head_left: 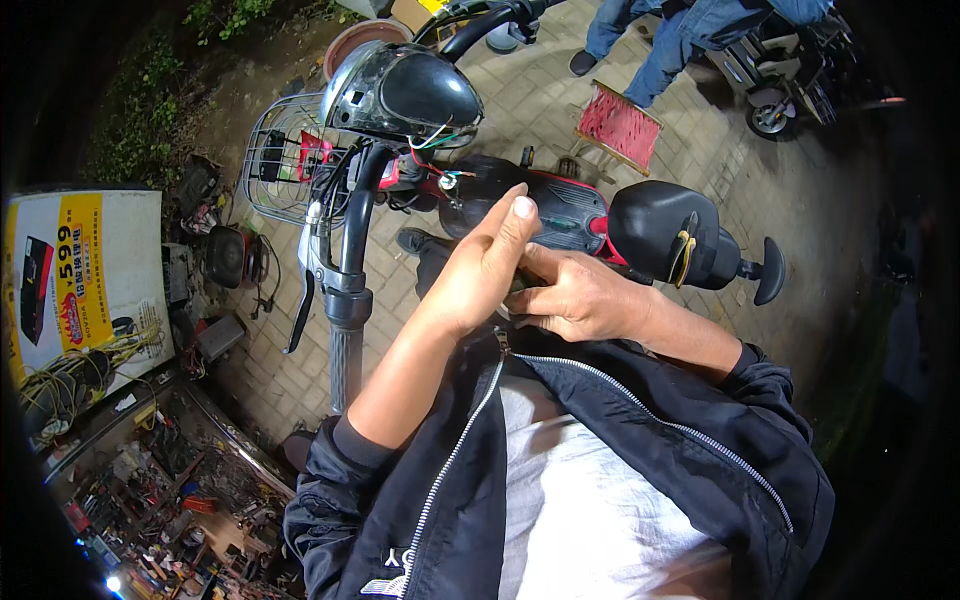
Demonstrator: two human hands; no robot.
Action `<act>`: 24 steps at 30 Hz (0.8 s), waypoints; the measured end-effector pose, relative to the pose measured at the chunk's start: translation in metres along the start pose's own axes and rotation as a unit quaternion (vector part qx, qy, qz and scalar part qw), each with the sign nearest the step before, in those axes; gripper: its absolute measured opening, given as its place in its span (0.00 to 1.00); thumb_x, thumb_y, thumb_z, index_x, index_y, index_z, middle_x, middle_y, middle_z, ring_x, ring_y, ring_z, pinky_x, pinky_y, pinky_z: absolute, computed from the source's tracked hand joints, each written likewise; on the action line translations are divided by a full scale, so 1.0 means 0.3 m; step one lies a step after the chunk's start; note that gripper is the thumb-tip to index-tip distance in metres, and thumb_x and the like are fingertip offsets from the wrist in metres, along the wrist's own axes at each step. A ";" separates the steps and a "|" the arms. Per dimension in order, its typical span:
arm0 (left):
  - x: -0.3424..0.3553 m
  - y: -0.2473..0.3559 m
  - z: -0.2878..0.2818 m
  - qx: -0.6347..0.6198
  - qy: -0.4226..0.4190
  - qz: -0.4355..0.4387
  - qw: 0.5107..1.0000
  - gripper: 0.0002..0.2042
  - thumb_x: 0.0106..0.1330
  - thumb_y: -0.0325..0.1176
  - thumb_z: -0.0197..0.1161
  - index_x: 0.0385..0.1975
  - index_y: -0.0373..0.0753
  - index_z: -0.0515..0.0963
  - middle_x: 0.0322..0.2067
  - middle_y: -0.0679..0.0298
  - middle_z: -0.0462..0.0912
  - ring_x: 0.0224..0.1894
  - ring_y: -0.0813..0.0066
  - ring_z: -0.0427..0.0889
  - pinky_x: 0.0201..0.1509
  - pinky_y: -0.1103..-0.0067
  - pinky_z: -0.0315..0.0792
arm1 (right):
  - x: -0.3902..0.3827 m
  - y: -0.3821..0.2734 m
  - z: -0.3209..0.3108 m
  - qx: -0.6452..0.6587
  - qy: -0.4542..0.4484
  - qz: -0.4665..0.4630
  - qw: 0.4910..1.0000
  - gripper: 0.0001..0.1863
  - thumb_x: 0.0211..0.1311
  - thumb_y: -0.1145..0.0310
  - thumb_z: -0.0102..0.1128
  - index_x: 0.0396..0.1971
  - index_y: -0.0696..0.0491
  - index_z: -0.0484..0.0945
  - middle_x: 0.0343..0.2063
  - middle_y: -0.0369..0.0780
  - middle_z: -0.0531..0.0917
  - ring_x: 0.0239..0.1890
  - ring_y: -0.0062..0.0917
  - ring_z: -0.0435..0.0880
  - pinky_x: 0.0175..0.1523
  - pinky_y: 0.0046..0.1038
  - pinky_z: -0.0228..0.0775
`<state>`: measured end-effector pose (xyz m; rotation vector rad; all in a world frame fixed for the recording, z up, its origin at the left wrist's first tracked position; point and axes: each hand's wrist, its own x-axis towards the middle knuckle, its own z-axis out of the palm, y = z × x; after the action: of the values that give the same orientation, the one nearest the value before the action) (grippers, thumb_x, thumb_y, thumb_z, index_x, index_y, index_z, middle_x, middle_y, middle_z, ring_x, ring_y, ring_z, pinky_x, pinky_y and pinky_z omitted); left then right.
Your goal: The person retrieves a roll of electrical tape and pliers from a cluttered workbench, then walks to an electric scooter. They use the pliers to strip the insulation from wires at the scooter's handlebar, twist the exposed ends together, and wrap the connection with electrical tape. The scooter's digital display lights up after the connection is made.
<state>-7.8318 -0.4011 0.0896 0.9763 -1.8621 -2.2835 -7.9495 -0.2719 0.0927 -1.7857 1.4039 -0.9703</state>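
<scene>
My left hand and my right hand meet in front of my jacket. The left is closed with its thumb pointing up, and its fingers are mostly hidden. The right hand's fingers are bent and pressed together against the left palm; whatever lies between the hands is too covered to name. Beyond them stands an electric bike with a black handlebar. Its headlight housing has loose wires hanging from it. A yellow-and-black handled tool, apparently pliers, rests on the black saddle.
A wire basket is at the bike's front. Left are a yellow-and-white sign board, tangled cables and a box crowded with tools. A red folding stool stands beyond, near a seated person's legs and another vehicle.
</scene>
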 end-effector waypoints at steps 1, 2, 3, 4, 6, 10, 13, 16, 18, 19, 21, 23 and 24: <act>-0.005 0.000 0.005 0.048 0.022 0.031 0.998 0.35 0.73 0.58 0.49 0.65 0.30 0.65 0.48 0.48 0.80 0.52 0.67 0.78 0.58 0.74 0.69 | 0.012 -0.008 -0.008 -0.059 0.042 -0.034 0.997 0.13 0.49 0.71 0.69 0.36 0.54 0.80 0.52 0.46 0.73 0.50 0.41 0.77 0.52 0.40 0.69; -0.006 -0.001 0.012 0.094 0.045 0.055 0.993 0.34 0.73 0.57 0.50 0.64 0.29 0.66 0.43 0.51 0.81 0.47 0.70 0.78 0.53 0.76 0.70 | 0.018 -0.023 -0.007 -0.100 0.046 -0.009 0.994 0.13 0.48 0.70 0.69 0.36 0.53 0.81 0.53 0.45 0.73 0.51 0.40 0.75 0.53 0.40 0.67; -0.006 -0.005 0.019 0.050 0.095 0.097 0.990 0.33 0.74 0.56 0.50 0.63 0.29 0.67 0.38 0.55 0.81 0.42 0.73 0.78 0.49 0.78 0.71 | 0.026 -0.033 -0.002 -0.129 0.069 0.039 0.988 0.14 0.48 0.69 0.70 0.37 0.52 0.82 0.53 0.44 0.72 0.52 0.39 0.74 0.54 0.40 0.65; -0.007 -0.011 0.024 0.027 0.138 0.128 0.982 0.32 0.74 0.54 0.51 0.62 0.28 0.68 0.33 0.58 0.82 0.37 0.77 0.78 0.44 0.79 0.72 | 0.034 -0.045 0.013 -0.151 0.115 0.081 0.978 0.14 0.48 0.68 0.70 0.38 0.51 0.82 0.54 0.42 0.72 0.54 0.38 0.73 0.56 0.40 0.63; -0.011 -0.025 0.026 0.000 0.177 0.177 0.968 0.30 0.75 0.52 0.51 0.60 0.27 0.70 0.27 0.63 0.81 0.32 0.81 0.77 0.39 0.82 0.73 | 0.047 -0.051 0.044 -0.145 0.132 0.081 0.977 0.14 0.45 0.66 0.72 0.35 0.50 0.85 0.62 0.40 0.68 0.61 0.39 0.66 0.61 0.42 0.55; -0.017 -0.037 -0.008 -0.064 0.044 0.161 0.984 0.32 0.76 0.55 0.45 0.61 0.27 0.69 0.50 0.54 0.81 0.51 0.69 0.78 0.58 0.76 0.69 | 0.042 -0.007 0.052 -0.167 0.130 -0.034 0.977 0.12 0.46 0.63 0.69 0.32 0.51 0.85 0.66 0.43 0.64 0.70 0.41 0.56 0.69 0.49 0.43; -0.030 -0.034 -0.022 -0.081 -0.051 0.183 0.978 0.38 0.73 0.62 0.44 0.62 0.28 0.68 0.54 0.53 0.78 0.56 0.66 0.76 0.60 0.74 0.68 | 0.035 0.028 0.033 -0.175 0.077 -0.094 0.977 0.09 0.47 0.63 0.68 0.30 0.48 0.86 0.69 0.44 0.61 0.71 0.41 0.54 0.71 0.52 0.39; -0.037 -0.030 -0.014 0.005 0.078 0.218 0.973 0.39 0.71 0.64 0.46 0.62 0.28 0.68 0.35 0.58 0.85 0.36 0.73 0.83 0.41 0.78 0.76 | 0.034 0.035 0.027 -0.200 0.103 -0.022 0.974 0.09 0.47 0.63 0.69 0.30 0.46 0.86 0.69 0.44 0.61 0.73 0.42 0.51 0.70 0.55 0.39; -0.042 -0.033 -0.010 0.028 0.138 0.242 0.960 0.37 0.71 0.62 0.48 0.57 0.27 0.71 0.30 0.59 0.85 0.31 0.75 0.82 0.36 0.80 0.75 | 0.040 0.029 0.041 -0.162 0.107 -0.001 0.981 0.10 0.45 0.62 0.71 0.30 0.47 0.86 0.71 0.44 0.58 0.73 0.45 0.49 0.70 0.58 0.37; -0.035 -0.034 -0.015 0.011 0.121 0.241 0.963 0.37 0.71 0.63 0.47 0.55 0.27 0.73 0.33 0.58 0.84 0.34 0.74 0.82 0.39 0.79 0.74 | 0.040 0.031 0.040 -0.164 0.113 -0.036 0.979 0.10 0.46 0.63 0.70 0.29 0.48 0.86 0.71 0.44 0.58 0.73 0.45 0.50 0.70 0.58 0.37; -0.040 -0.035 -0.044 -0.018 -0.031 0.180 0.983 0.38 0.70 0.65 0.46 0.50 0.27 0.76 0.39 0.56 0.83 0.41 0.72 0.80 0.46 0.77 0.73 | 0.042 0.033 0.042 -0.187 0.083 -0.100 0.974 0.07 0.47 0.63 0.68 0.28 0.48 0.85 0.70 0.43 0.60 0.73 0.44 0.51 0.70 0.58 0.37; -0.045 -0.042 -0.051 -0.013 -0.098 0.197 0.975 0.37 0.70 0.66 0.45 0.49 0.29 0.77 0.36 0.56 0.83 0.38 0.73 0.80 0.44 0.76 0.74 | 0.039 0.037 0.039 -0.180 0.076 -0.138 0.971 0.07 0.48 0.63 0.68 0.29 0.46 0.86 0.70 0.42 0.60 0.73 0.43 0.51 0.71 0.57 0.35; -0.045 -0.044 -0.057 0.001 -0.087 0.206 0.975 0.36 0.70 0.65 0.46 0.48 0.29 0.77 0.36 0.56 0.83 0.37 0.73 0.81 0.42 0.76 0.74 | 0.036 0.040 0.033 -0.192 0.078 -0.142 0.968 0.08 0.48 0.63 0.68 0.30 0.45 0.86 0.71 0.42 0.59 0.73 0.43 0.51 0.71 0.57 0.34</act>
<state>-7.8080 -0.4068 0.0824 0.3497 -1.9074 -2.1654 -7.9452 -0.2846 0.0791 -2.2888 1.5400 -1.0569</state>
